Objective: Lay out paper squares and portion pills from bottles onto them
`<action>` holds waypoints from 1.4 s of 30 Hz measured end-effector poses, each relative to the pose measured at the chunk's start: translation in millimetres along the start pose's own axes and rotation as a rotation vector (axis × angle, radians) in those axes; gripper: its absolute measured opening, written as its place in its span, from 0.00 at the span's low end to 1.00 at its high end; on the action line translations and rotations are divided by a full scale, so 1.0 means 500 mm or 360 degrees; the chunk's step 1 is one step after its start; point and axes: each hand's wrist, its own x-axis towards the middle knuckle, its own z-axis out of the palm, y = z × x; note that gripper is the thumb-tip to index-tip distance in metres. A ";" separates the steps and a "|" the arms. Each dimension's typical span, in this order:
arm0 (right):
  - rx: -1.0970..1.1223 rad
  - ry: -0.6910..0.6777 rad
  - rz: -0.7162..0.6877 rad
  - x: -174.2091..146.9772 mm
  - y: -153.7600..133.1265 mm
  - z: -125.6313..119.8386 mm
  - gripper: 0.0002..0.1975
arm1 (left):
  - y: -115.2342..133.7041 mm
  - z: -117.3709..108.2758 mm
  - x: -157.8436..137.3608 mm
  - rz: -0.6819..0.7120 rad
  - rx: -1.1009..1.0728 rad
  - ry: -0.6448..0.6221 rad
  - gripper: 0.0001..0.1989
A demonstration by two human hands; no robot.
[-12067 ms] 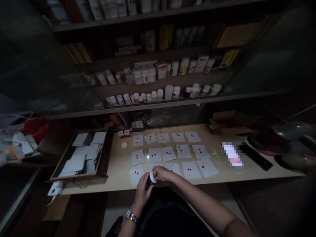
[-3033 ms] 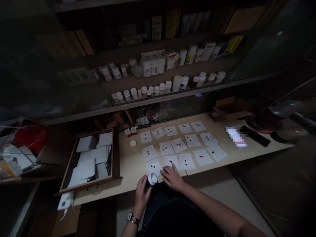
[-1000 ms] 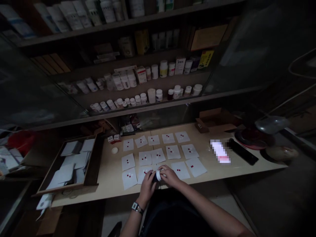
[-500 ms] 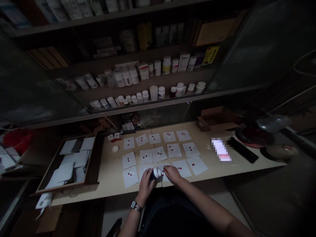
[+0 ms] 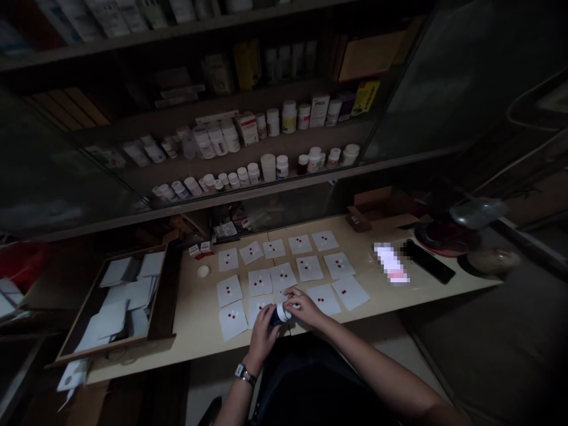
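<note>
My left hand (image 5: 263, 329) is wrapped round a dark blue pill bottle (image 5: 281, 313) with a white mouth, tilted to the right above the table's front edge. At that mouth, the curled fingers of my right hand (image 5: 302, 307) touch the white rim; whether a pill is between them is hidden. White paper squares (image 5: 310, 268) lie in rows around my hands. Small red pills (image 5: 339, 266) and paler white ones sit on them. A paper beneath the bottle (image 5: 258, 309) is partly covered by my left hand. A white round lid (image 5: 203, 271) rests at the left.
An open drawer (image 5: 166, 307) with stacks of white paper stands at the left. Small boxes (image 5: 201, 249) sit behind the lid. On the right are a bright blurred-out object (image 5: 391, 262), a black phone (image 5: 430, 264) and an open carton (image 5: 381, 207). Shelves of bottles (image 5: 268, 167) rise behind.
My right hand has moved from over a paper, left to the bottle's mouth. The bottle stays in my left hand. The whole view has shifted slightly.
</note>
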 end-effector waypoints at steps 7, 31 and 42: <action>-0.0572 -0.0639 0.0352 0.027 -0.032 0.004 0.12 | 0.006 -0.005 0.009 0.0094 0.0065 -0.0171 0.27; -0.0433 0.0577 0.0180 -0.017 0.050 0.020 0.10 | -0.034 0.011 -0.017 -0.0084 0.0090 0.0108 0.25; -0.0895 0.0213 0.0216 0.009 0.077 0.059 0.10 | -0.028 0.009 -0.017 -0.0081 0.0077 0.0136 0.26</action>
